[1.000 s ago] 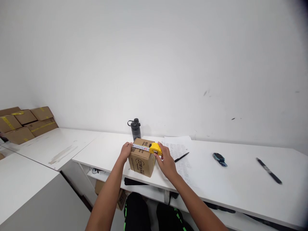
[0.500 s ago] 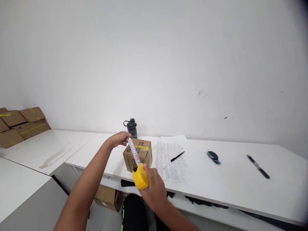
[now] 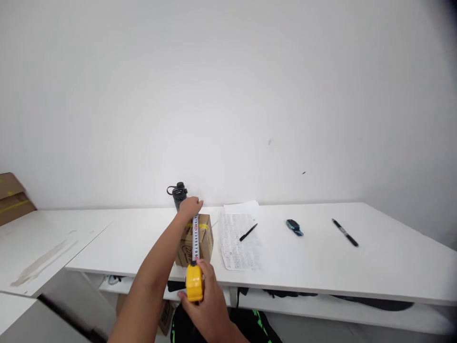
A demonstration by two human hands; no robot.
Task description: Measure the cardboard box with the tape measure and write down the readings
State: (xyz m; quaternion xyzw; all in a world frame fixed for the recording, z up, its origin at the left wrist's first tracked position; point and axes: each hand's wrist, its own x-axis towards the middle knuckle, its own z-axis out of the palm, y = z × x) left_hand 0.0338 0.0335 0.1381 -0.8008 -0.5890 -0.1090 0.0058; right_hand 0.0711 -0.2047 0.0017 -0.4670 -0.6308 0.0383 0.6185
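So here's how it sits: my right hand [image 3: 209, 305] is wrapped around the yellow tape measure case [image 3: 194, 283], fingers closed round it. I've got it just off the near edge of the white table [image 3: 321, 257], a bit below the top. My left hand [image 3: 190, 207] is stretched out to the far top edge of the little cardboard box [image 3: 206, 236], fingertips bunched down on the tip of the tape blade [image 3: 195, 240]. The hook itself is hidden under my fingers, so I can't say how it's caught. The blade runs almost dead straight away from me, from the case up over the box top to that far edge. So its long axis is near-to-far, numbers facing up, tip pointing at the wall. The box stands near the front edge of the table, straight ahead of the right hand, with my left forearm crossing its left side. The left hand is the one on the box; the right is clear of it. The black bottle [image 3: 178, 194] is just behind the box, and a sheet of paper [image 3: 239, 243] with a pen [image 3: 248, 232] on it lies just to the right.
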